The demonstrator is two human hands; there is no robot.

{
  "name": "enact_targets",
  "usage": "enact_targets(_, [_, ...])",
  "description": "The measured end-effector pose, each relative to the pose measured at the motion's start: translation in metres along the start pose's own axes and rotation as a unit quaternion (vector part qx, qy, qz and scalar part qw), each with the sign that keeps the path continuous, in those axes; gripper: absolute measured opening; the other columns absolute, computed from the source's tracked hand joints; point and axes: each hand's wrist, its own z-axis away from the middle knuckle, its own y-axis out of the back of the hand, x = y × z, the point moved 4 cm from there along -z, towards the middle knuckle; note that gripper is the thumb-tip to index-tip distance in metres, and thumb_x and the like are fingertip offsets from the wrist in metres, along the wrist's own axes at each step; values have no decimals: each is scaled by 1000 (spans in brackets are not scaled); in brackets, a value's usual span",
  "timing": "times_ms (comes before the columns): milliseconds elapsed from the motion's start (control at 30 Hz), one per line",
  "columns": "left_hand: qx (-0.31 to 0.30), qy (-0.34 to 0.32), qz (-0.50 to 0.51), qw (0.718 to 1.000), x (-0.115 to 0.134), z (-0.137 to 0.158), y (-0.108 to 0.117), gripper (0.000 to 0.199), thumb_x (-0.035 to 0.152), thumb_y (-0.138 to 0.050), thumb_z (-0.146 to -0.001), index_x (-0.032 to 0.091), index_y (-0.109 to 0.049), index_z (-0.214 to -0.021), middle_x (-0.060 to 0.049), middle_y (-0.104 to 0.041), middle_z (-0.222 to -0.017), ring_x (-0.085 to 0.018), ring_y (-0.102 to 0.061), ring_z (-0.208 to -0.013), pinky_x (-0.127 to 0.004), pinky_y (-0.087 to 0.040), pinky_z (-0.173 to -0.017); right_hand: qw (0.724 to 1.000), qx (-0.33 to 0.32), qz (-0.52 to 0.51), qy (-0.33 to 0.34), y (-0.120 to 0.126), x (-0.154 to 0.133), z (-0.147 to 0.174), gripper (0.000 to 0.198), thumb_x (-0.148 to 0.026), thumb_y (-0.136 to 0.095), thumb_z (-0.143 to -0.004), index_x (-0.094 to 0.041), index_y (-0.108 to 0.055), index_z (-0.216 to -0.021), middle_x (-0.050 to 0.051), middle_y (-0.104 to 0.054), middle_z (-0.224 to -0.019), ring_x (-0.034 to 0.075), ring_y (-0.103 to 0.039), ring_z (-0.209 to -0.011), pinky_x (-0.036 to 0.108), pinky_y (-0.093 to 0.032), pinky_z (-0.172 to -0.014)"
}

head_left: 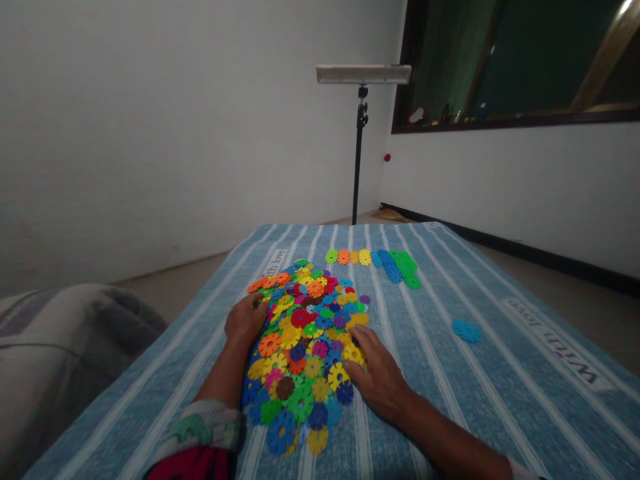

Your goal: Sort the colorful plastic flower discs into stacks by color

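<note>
A heap of flat, notched plastic flower discs (300,318) in many colours lies in the middle of the cloth-covered table. My left hand (246,319) rests against the heap's left edge, its fingers bent, with a gap between thumb and forefinger and no disc visibly held. On the opposite side, my right hand (376,367) lies with fingers apart, touching yellow discs (354,355) at the border of the heap. Its palm faces the pile, and nothing is gripped in it.
Beyond the heap runs a row of sorted discs, with an orange disc (343,257), overlapping blue discs (389,266) and green discs (406,269). Light-blue discs (466,331) lie apart at right. Behind the striped tablecloth (440,400) stands a lamp stand (357,160); grey fabric (85,340) is at left.
</note>
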Motion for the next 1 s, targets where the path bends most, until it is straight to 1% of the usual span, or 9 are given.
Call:
enact_targets(133, [-9, -28, 26, 999, 6, 4, 1, 43, 39, -48, -84, 22, -73, -114, -7, -75, -115, -26, -68, -102, -31, -50, -82, 999, -17, -37, 19, 5, -4, -1, 53, -23, -57, -83, -27, -56, -136, 9, -58, -138, 25, -54, -130, 45, -42, -114])
enact_targets(233, [-6, -33, 33, 999, 9, 8, 2, 40, 37, -46, -84, 22, -75, -109, -7, -75, -112, -25, -68, -100, -29, -49, -80, 998, 0, -51, 28, 13, -4, -4, 53, -16, -52, -79, -26, -60, -131, 8, -63, -131, 24, -59, -124, 43, -45, -111])
enact_targets(367, [1, -33, 32, 999, 10, 10, 3, 39, 37, -47, -83, 23, -75, -106, -6, -76, -107, -24, -68, -98, -28, -48, -80, 998, 45, -6, 32, 26, 3, -10, 50, -11, -48, -75, -25, -65, -119, 8, -67, -120, 23, -62, -116, 42, -48, -106])
enact_targets(467, [5, -46, 48, 998, 11, 11, 3, 36, 37, -46, -83, 24, -75, -101, -5, -76, -105, -24, -67, -99, -29, -48, -81, 996, 61, 42, 41, 33, 9, -13, 37, -13, -48, -79, -22, -69, -108, 10, -69, -114, 24, -64, -111, 42, -50, -103])
enact_targets(567, [2, -64, 63, 996, 13, 12, 2, 35, 36, -45, -82, 22, -76, -94, -5, -76, -100, -23, -67, -97, -29, -48, -81, 994, 49, 81, 47, 34, 11, -13, 26, -20, -53, -83, -22, -70, -103, 12, -69, -114, 25, -63, -110, 43, -49, -101])
enact_targets(700, [2, -72, 84, 994, 15, 11, 1, 33, 35, -46, -80, 23, -76, -87, -4, -77, -92, -23, -67, -94, -29, -48, -81, 991, 31, 125, 43, 29, 13, -11, 24, -23, -57, -85, -23, -73, -102, 11, -69, -117, 27, -62, -112, 46, -46, -102])
enact_targets(833, [9, -81, 112, 990, 14, 12, 0, 32, 35, -46, -79, 22, -75, -82, -3, -76, -86, -22, -67, -89, -29, -47, -80, 990, 7, 133, 48, 27, 12, -9, 24, -24, -56, -86, -23, -74, -102, 11, -70, -115, 27, -62, -111, 47, -46, -101])
enact_targets(900, [3, -96, 124, 988, 15, 14, -1, 34, 35, -45, -79, 20, -75, -81, -4, -74, -82, -21, -67, -84, -28, -47, -77, 990, 5, 130, 50, 28, 12, -9, 22, -25, -55, -88, -24, -74, -99, 10, -71, -112, 27, -63, -108, 47, -47, -99])
enact_targets(1000, [9, -96, 144, 985, 14, 16, -2, 35, 34, -45, -78, 19, -76, -82, -4, -74, -80, -21, -66, -83, -29, -47, -75, 991, 1, 121, 54, 29, 10, -9, 20, -27, -54, -88, -26, -74, -96, 9, -72, -109, 27, -64, -106, 46, -47, -98])
